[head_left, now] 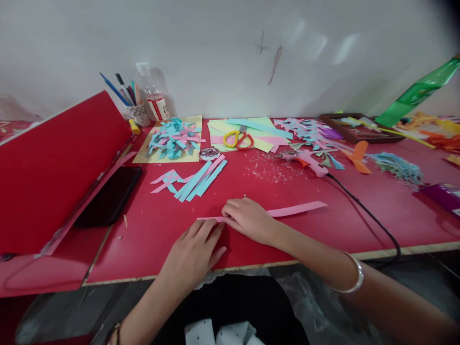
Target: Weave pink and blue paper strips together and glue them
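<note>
A long pink paper strip (pixel 298 210) lies across the red tabletop in front of me. My right hand (pixel 249 220) has its fingers curled down on the strip near the middle, covering part of it. Close beside it, my left hand (pixel 196 251) rests with its fingertips on the strip's left part, thumb spread away on the table. Just beyond my hands are several loose blue and pink paper strips (pixel 201 181) and a small woven piece of pink and blue strips (pixel 169 179).
A pink glue gun (pixel 305 160) trails a black cable to the right. Behind are scissors (pixel 238 139), paper sheets (pixel 266 125), a curled-paper pile (pixel 172 139) and a brown tray (pixel 359 128). A black phone (pixel 109 196) and red board (pixel 61 167) stand left; a green bottle (pixel 417 93) leans right.
</note>
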`<state>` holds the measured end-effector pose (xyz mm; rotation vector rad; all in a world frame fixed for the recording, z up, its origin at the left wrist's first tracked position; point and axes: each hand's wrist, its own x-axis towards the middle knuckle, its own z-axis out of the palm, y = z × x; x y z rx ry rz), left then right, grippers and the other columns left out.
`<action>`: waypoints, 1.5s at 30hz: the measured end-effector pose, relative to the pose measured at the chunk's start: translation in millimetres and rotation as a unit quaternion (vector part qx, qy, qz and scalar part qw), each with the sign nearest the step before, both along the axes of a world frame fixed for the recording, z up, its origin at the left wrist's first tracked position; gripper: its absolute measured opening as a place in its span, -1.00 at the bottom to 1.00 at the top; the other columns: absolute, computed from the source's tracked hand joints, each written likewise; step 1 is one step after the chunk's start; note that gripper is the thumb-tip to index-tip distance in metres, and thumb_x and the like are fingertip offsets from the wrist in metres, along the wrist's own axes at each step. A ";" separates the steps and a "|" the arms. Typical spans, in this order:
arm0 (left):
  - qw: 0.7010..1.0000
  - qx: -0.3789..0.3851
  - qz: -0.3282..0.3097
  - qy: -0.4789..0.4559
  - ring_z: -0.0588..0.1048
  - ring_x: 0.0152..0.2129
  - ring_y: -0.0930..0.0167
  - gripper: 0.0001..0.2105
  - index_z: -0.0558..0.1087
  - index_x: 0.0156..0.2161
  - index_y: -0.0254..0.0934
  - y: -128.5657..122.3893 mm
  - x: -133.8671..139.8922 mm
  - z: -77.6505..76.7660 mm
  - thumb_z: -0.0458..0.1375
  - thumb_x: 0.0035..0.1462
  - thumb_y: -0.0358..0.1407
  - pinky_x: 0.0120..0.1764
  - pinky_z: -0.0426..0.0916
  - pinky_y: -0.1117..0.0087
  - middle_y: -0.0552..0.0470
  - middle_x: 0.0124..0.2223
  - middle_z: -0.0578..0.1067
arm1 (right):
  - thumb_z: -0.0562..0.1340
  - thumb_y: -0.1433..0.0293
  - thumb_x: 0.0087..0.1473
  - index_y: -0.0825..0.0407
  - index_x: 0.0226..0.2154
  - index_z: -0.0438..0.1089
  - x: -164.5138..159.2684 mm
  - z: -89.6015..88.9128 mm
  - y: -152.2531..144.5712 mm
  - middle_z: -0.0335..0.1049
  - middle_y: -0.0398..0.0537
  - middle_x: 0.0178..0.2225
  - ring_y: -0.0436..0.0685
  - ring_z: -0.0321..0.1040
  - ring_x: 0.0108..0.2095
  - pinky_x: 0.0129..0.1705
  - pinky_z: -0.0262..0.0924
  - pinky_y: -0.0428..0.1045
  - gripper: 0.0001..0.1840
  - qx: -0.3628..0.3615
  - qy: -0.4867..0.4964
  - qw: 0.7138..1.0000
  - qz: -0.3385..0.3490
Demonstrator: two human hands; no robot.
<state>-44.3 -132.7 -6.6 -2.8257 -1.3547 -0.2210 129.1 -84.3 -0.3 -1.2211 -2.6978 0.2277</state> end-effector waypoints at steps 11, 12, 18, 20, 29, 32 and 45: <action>0.998 -0.033 0.038 0.023 0.24 -0.17 0.32 -0.59 0.16 0.06 -0.16 -4.6 11.1 9.4 -0.04 0.08 -0.16 -0.22 0.30 0.33 -0.04 -0.09 0.29 | 0.01 0.33 0.08 0.09 -0.44 0.22 41.2 -3.9 0.6 0.22 -0.10 -0.44 -0.01 0.12 -0.42 -0.38 -0.05 -0.11 -0.80 -0.015 0.038 0.999 -0.007; 0.998 -0.033 0.046 0.028 0.24 -0.17 0.30 -0.57 0.15 0.06 -0.14 -5.6 13.3 9.6 -0.05 0.07 -0.13 -0.23 0.31 0.31 -0.05 -0.09 0.29 | 0.00 0.31 0.09 0.09 -0.45 0.23 45.3 -4.8 0.4 0.22 -0.10 -0.44 -0.01 0.12 -0.42 -0.38 -0.06 -0.11 -0.79 -0.012 0.040 0.999 -0.001; 0.996 -0.024 0.067 0.053 0.23 -0.21 0.25 -0.49 0.13 0.09 -0.13 -9.3 25.1 10.1 -0.08 0.03 -0.01 -0.24 0.28 0.22 -0.10 -0.12 0.27 | -0.05 0.28 0.12 0.08 -0.43 0.26 58.5 -6.9 -3.4 0.25 -0.09 -0.44 0.01 0.14 -0.39 -0.36 -0.07 -0.09 -0.71 0.007 0.027 0.999 0.016; 0.995 -0.022 0.069 0.062 0.23 -0.22 0.24 -0.47 0.12 0.09 -0.13 -9.7 26.2 10.6 -0.09 0.02 0.00 -0.25 0.29 0.22 -0.10 -0.13 0.27 | -0.06 0.29 0.13 0.08 -0.42 0.27 61.4 -6.2 -4.6 0.26 -0.09 -0.43 0.01 0.16 -0.39 -0.36 -0.07 -0.09 -0.71 0.007 0.018 1.000 0.010; 0.992 -0.002 0.071 0.103 0.24 -0.29 0.26 -0.43 0.10 0.10 -0.15 -8.0 29.7 13.7 -0.09 0.00 0.04 -0.29 0.27 0.25 -0.10 -0.19 0.27 | -0.07 0.31 0.13 0.09 -0.44 0.28 73.8 -0.7 -1.8 0.28 -0.08 -0.43 0.00 0.18 -0.40 -0.37 -0.06 -0.09 -0.70 -0.006 -0.031 0.999 -0.012; 0.992 -0.001 0.069 0.107 0.23 -0.30 0.27 -0.43 0.11 0.10 -0.16 -8.1 29.9 13.6 -0.10 0.01 0.04 -0.28 0.26 0.25 -0.10 -0.20 0.27 | -0.04 0.32 0.12 0.08 -0.45 0.28 73.7 1.4 1.2 0.29 -0.10 -0.45 -0.01 0.18 -0.43 -0.38 -0.06 -0.10 -0.72 -0.011 -0.053 0.999 -0.004; 0.995 -0.008 0.064 0.078 0.24 -0.24 0.25 -0.45 0.12 0.10 -0.16 -7.2 25.8 9.4 -0.13 0.02 0.04 -0.21 0.21 0.19 -0.12 -0.17 0.29 | -0.06 0.29 0.12 0.07 -0.48 0.27 78.2 -1.3 3.7 0.26 -0.10 -0.49 -0.01 0.16 -0.46 -0.40 -0.08 -0.10 -0.68 0.005 -0.051 0.999 -0.007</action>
